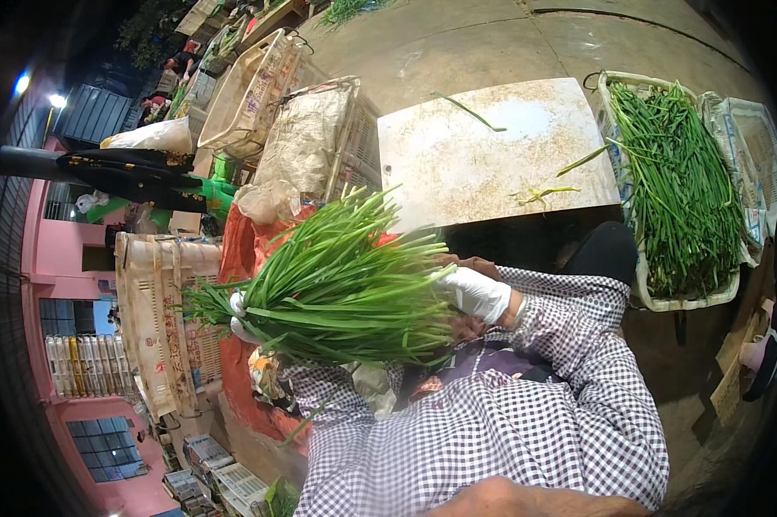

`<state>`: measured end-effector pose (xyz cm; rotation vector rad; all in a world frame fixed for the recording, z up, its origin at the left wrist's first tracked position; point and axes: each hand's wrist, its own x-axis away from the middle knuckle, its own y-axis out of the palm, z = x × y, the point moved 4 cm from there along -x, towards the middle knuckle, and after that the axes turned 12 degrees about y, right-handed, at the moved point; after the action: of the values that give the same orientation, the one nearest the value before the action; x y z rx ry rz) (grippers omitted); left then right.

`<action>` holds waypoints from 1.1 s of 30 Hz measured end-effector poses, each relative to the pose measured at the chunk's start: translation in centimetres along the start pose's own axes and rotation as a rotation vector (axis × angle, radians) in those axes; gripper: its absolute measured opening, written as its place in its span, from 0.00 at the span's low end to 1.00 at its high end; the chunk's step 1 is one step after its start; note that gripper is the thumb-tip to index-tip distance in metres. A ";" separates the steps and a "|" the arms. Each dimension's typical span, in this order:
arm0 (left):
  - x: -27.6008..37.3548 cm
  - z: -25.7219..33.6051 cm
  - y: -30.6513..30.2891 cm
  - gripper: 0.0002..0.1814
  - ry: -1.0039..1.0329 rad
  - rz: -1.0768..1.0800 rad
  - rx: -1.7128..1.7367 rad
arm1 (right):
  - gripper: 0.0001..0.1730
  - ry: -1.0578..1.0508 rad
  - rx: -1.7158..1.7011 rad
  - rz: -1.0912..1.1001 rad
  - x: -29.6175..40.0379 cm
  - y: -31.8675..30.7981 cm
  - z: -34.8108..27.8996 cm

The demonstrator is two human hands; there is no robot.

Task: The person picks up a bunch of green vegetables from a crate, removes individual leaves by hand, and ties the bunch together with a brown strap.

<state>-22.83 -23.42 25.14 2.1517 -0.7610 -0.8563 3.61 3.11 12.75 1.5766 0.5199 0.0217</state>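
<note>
A large loose bundle of green garlic chives (343, 284) spreads in front of my chest, its pale stem ends towards the right. My left hand (239, 316), in a white glove, is wrapped around the narrower leafy end, mostly hidden by leaves. At the stem ends is my right hand (475, 294), also white-gloved. Its fingertips meet the stems, but blur and leaves hide how they are bent. Beyond the bundle lies a stained white board (492, 152) with a few loose chive leaves (469, 111) on it.
To the right stands a plastic crate (660, 304) full of chives (682, 194). A sack-covered crate (304, 142) and an open crate (252, 97) are at the upper left. Red sheeting (236, 368) lies beside stacked crates (168, 323) at left. People (180, 61) are far off.
</note>
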 end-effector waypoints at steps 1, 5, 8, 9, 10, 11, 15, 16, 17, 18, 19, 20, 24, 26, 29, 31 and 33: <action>-2.7 -5.9 -0.7 0.25 -0.498 0.338 0.349 | 0.36 0.002 0.062 0.063 0.2 0.9 -0.3; -2.1 -9.5 -0.1 0.25 -0.888 0.550 0.863 | 0.34 0.072 0.215 0.275 0.6 1.9 0.4; -1.5 -8.9 -0.1 0.26 -0.944 0.567 0.941 | 0.33 0.118 0.316 0.393 1.0 1.6 1.1; -1.5 -8.8 -0.2 0.26 -0.956 0.576 0.957 | 0.33 0.127 0.338 0.421 1.1 1.6 1.2; -1.6 -8.8 -0.2 0.26 -0.972 0.585 0.975 | 0.32 0.134 0.350 0.439 1.2 1.6 1.4; -1.6 -8.7 -0.3 0.26 -0.985 0.588 0.990 | 0.32 0.144 0.367 0.466 1.2 1.3 1.7; -1.5 -8.5 -0.3 0.26 -1.043 0.611 1.034 | 0.30 0.196 0.463 0.540 0.9 1.1 2.8; -1.4 -8.6 -0.4 0.26 -1.054 0.616 1.036 | 0.26 0.166 0.565 0.526 0.7 1.8 2.4; -1.5 -8.5 -0.3 0.26 -1.066 0.617 1.041 | 0.23 0.134 0.667 0.510 0.8 2.6 1.7; -1.3 -8.8 -0.2 0.27 -1.075 0.624 1.053 | 0.19 0.108 0.767 0.488 0.7 3.9 1.2; -0.9 -8.9 0.0 0.27 -1.074 0.622 1.046 | 0.15 0.064 0.549 0.403 0.8 4.7 1.0; -1.2 -8.5 -0.2 0.27 -1.092 0.637 1.081 | 0.13 0.063 0.587 0.414 1.1 4.4 0.5; -1.8 -9.9 -0.8 0.27 -1.163 0.646 1.217 | 0.07 -0.046 2.124 0.560 2.7 2.2 -3.2; -1.2 -8.8 -0.4 0.28 -1.095 0.590 1.192 | 0.08 0.135 2.494 0.821 3.9 1.6 -5.4; -1.0 -7.0 -0.3 0.29 -1.062 0.545 1.257 | 0.11 0.356 2.566 1.199 7.2 -1.4 -7.1; -2.5 -10.3 -1.3 0.24 -1.024 0.503 1.182 | 0.12 0.078 2.362 1.103 5.7 3.2 -6.8; -2.6 -12.5 -1.3 0.20 -1.099 0.533 1.095 | 0.09 -0.239 1.964 0.826 2.9 7.8 -5.2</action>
<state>-14.74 -16.07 31.79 1.8679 -2.7028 -1.5084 6.91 9.08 19.80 3.5225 -0.6804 -0.0797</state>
